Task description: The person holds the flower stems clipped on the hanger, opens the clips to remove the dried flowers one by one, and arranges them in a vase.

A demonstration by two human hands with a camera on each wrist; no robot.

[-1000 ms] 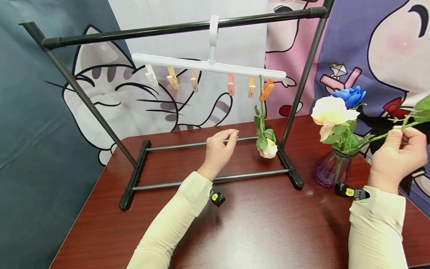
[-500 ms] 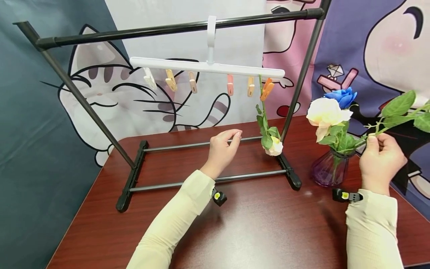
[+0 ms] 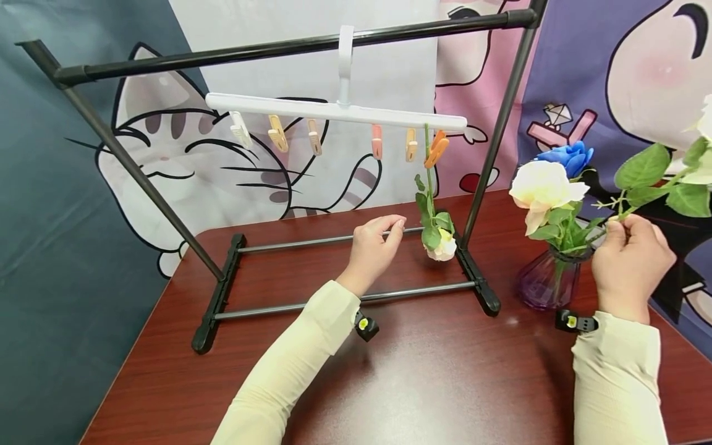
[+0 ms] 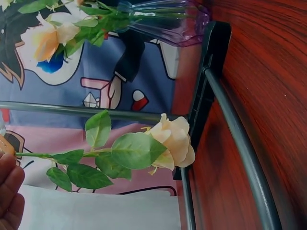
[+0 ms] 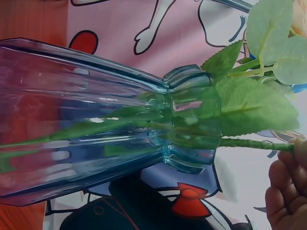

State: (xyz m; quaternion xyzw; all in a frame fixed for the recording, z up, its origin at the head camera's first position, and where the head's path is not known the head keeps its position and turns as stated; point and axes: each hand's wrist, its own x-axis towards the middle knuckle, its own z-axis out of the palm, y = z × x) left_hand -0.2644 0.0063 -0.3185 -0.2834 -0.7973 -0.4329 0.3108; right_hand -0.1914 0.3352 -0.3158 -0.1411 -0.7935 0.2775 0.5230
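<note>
At the right of the head view, my right hand (image 3: 633,266) pinches the green stem of a white rose (image 3: 705,167), its bloom partly cut off by the frame edge. In the right wrist view that stem (image 5: 254,143) runs from my fingertips into the mouth of the purple glass vase (image 5: 110,117). A cream rose (image 3: 536,185) and a blue rose (image 3: 572,159) stand in the same vase. My left hand (image 3: 374,250) hovers near the rack with fingers loosely bent and nothing held. Beside it another rose (image 3: 442,246) hangs upside down from an orange clothespin (image 3: 436,149).
The white hanger (image 3: 311,110) hooks over the black rack's top bar (image 3: 250,50). Several other clothespins (image 3: 377,142) dangle from it. Rack feet (image 3: 219,296) and two low rods rest on the brown table (image 3: 434,371). Printed curtains (image 3: 33,185) close off the back.
My right hand has moved left toward the vase, bringing leaves and part of the white bloom into view. My left hand has drifted slightly right. The hanging rose has swayed.
</note>
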